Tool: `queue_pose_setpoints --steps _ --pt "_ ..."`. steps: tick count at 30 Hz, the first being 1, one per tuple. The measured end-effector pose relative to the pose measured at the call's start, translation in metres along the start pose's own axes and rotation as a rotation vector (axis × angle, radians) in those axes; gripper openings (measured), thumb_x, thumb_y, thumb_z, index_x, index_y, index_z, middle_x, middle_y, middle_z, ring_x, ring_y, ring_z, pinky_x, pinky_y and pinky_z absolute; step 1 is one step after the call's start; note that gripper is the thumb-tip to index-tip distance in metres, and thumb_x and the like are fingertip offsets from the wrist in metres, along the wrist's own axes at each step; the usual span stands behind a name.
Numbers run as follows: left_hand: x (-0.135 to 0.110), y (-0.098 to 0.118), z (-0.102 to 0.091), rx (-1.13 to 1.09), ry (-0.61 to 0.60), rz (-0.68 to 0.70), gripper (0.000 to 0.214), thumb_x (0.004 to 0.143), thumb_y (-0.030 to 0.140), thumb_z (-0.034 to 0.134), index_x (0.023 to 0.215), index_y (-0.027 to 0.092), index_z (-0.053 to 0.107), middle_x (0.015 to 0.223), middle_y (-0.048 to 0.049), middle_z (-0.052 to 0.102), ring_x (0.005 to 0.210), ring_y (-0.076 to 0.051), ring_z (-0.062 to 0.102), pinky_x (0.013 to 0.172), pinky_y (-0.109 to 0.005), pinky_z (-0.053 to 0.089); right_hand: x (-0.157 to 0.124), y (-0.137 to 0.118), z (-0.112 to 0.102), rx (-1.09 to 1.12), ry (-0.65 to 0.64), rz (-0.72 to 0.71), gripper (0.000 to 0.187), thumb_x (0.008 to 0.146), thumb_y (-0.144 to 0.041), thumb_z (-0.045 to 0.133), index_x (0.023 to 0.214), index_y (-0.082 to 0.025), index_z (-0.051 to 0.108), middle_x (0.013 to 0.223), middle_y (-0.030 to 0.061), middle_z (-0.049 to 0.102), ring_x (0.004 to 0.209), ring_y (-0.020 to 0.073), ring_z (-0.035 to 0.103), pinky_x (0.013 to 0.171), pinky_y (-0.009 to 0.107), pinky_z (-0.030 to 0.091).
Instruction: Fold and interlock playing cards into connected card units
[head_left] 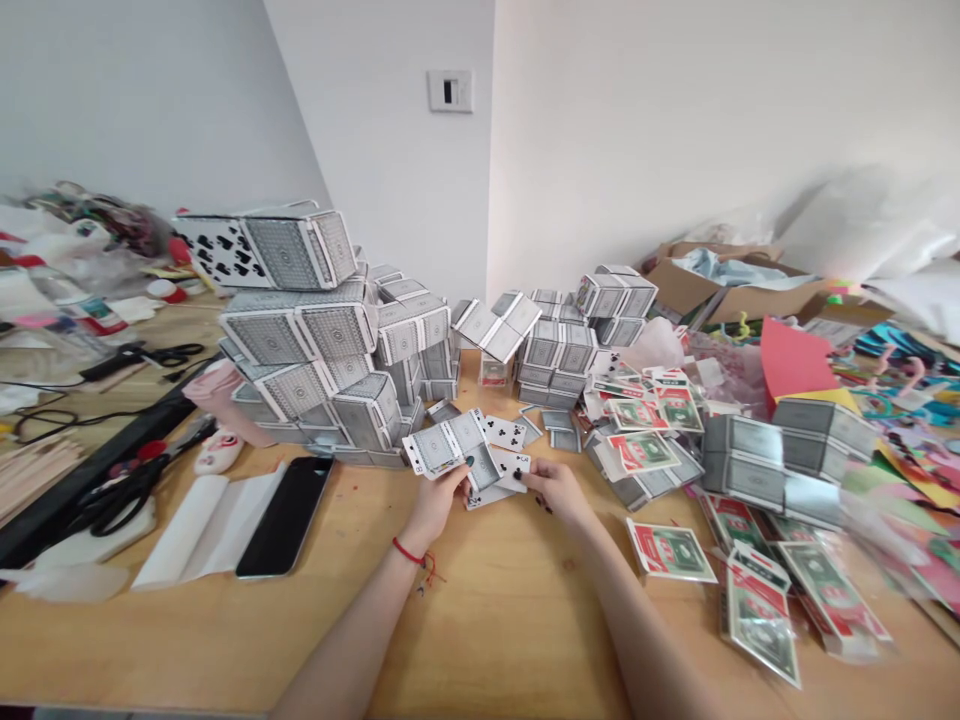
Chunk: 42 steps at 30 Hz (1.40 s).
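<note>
My left hand [437,500], with a red string bracelet at the wrist, is closed on a few folded playing cards [448,442] with grey patterned backs. My right hand [559,490] pinches the edge of a face-up playing card [513,470], just right of the held cards. More loose cards [504,432] lie on the table behind both hands. Beyond them stand blocks built of folded grey-backed cards: a tall stack [300,335] at the left, a tilted piece [496,325] in the middle and a lower stack [559,350] at the right.
Red and green card boxes [670,550] lie at the right, near more folded-card blocks [742,460]. Left are a black phone [285,517], white paper [206,525] and black-handled scissors [127,490]. A cardboard box [727,285] and coloured craft scraps [799,360] crowd the back right.
</note>
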<state>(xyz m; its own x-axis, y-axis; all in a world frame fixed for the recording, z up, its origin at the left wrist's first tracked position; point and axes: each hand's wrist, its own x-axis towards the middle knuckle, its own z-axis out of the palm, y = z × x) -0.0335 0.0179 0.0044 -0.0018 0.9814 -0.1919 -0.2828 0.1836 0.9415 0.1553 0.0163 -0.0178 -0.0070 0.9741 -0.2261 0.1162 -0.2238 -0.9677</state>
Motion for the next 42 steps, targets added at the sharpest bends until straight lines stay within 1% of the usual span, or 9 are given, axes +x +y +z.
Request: queue_pose_setpoints --steps 5,8,12,18,25,29,33,37,42 --pt "-0.003 0.008 0.002 -0.090 0.014 0.032 0.012 0.059 0.017 0.061 0.052 0.017 0.051 0.046 0.0034 0.051 0.044 -0.010 0.047 0.042 -0.022 0.039 -0.004 -0.007 0.003 0.330 0.065 0.055 0.017 0.067 -0.031 0.056 0.065 -0.016 0.048 0.045 -0.0024 0.054 0.031 0.0079 0.043 0.030 0.018 0.028" --pt "-0.004 0.011 0.004 -0.126 -0.016 0.050 0.007 0.061 0.018 0.062 0.063 0.018 0.055 0.048 0.0042 0.051 0.045 -0.010 0.048 0.045 -0.024 0.043 -0.010 -0.013 0.014 0.534 -0.094 0.067 0.022 0.073 -0.033 0.052 0.086 -0.016 0.050 0.075 0.0066 0.066 0.044 0.0146 0.059 0.029 0.020 0.037" --pt "-0.003 0.009 0.005 -0.134 -0.015 0.075 0.011 0.061 0.020 0.062 0.069 0.018 0.055 0.051 0.0041 0.053 0.047 -0.011 0.050 0.046 -0.024 0.045 -0.016 -0.018 0.023 0.791 -0.293 0.114 0.024 0.081 -0.031 0.045 0.100 -0.016 0.048 0.097 0.0098 0.063 0.073 0.0210 0.065 0.042 0.027 0.052" --pt "-0.001 -0.004 0.000 -0.052 -0.091 0.089 0.013 0.064 0.029 0.062 0.069 0.017 0.057 0.056 0.0009 0.058 0.051 -0.014 0.054 0.050 -0.028 0.048 -0.016 -0.016 0.031 1.008 -0.320 0.115 0.016 0.082 -0.021 0.046 0.094 -0.013 0.050 0.088 0.0097 0.064 0.086 0.0205 0.063 0.067 0.027 0.054" --pt "-0.004 0.009 -0.004 -0.029 -0.124 0.069 0.040 0.054 0.013 0.068 0.092 0.019 0.059 0.079 -0.0045 0.066 0.082 -0.022 0.061 0.073 -0.034 0.049 -0.010 -0.015 0.020 0.864 -0.165 0.026 0.019 0.074 -0.023 0.059 0.090 -0.019 0.049 0.068 0.0011 0.063 0.061 0.0135 0.063 0.056 0.022 0.051" --pt "-0.010 0.019 -0.006 -0.171 -0.371 -0.060 0.067 0.050 0.005 0.069 0.111 0.024 0.049 0.101 -0.0070 0.062 0.097 -0.024 0.056 0.080 -0.038 0.045 -0.004 -0.014 0.004 0.704 -0.009 -0.026 0.021 0.068 -0.028 0.063 0.082 -0.018 0.053 0.056 -0.0019 0.057 0.044 0.0099 0.052 0.041 0.020 0.041" --pt "-0.012 0.024 -0.011 -0.359 -0.599 -0.247 0.057 0.061 0.023 0.068 0.114 0.021 0.048 0.110 -0.0119 0.058 0.105 -0.029 0.051 0.082 -0.046 0.041 -0.002 -0.011 -0.002 0.611 0.013 -0.049 0.026 0.064 -0.033 0.065 0.081 -0.017 0.054 0.054 -0.0030 0.054 0.042 0.0090 0.047 0.042 0.020 0.037" --pt "-0.007 0.035 -0.014 -0.538 -0.524 -0.407 0.060 0.070 0.062 0.042 0.109 0.017 0.052 0.106 -0.0140 0.060 0.105 -0.032 0.050 0.081 -0.048 0.041 -0.003 -0.008 -0.002 0.556 -0.030 -0.071 0.029 0.063 -0.033 0.066 0.084 -0.017 0.055 0.056 -0.0036 0.052 0.043 0.0073 0.044 0.041 0.019 0.033" --pt "-0.009 0.039 -0.012 -0.482 -0.391 -0.495 0.052 0.074 0.059 0.038 0.102 0.019 0.057 0.085 -0.0096 0.067 0.088 -0.027 0.060 0.073 -0.039 0.046 -0.007 -0.009 0.003 0.433 -0.074 -0.101 0.026 0.065 -0.036 0.063 0.078 -0.015 0.056 0.052 -0.0036 0.050 0.039 0.0066 0.039 0.039 0.018 0.029"
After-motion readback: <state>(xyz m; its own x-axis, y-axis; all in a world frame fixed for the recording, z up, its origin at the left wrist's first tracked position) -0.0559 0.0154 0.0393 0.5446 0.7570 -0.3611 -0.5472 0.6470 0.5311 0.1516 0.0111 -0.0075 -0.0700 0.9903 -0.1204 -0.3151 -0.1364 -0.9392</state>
